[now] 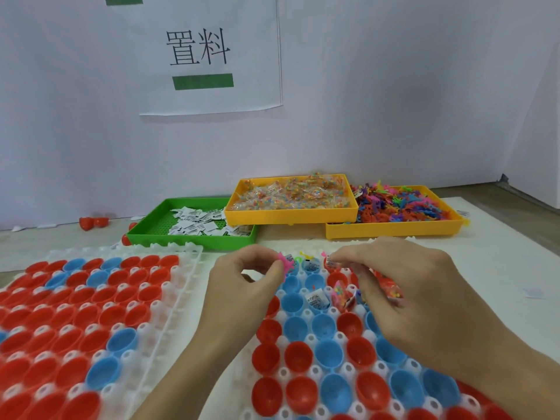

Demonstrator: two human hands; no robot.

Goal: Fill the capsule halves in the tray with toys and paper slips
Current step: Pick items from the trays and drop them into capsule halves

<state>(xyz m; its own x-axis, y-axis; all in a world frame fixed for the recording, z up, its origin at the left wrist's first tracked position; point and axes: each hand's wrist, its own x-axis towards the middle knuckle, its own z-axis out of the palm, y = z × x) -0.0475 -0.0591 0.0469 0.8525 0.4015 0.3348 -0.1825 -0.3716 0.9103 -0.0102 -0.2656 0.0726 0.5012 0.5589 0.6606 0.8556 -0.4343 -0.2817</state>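
head view: left hand (242, 278) pinches pink toy (286, 263) w/ thumb + finger; right hand (403, 277) pinches paper slip (331, 262). both over white tray (303, 341) at 12 o'clock edge, above capsule halves (330, 351).

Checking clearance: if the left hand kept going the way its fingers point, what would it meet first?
Probably the right hand: the left hand, pinching a pink toy, points rightward toward it, though depth is unclear.

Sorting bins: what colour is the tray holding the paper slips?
Green tray, clearest in the head view.
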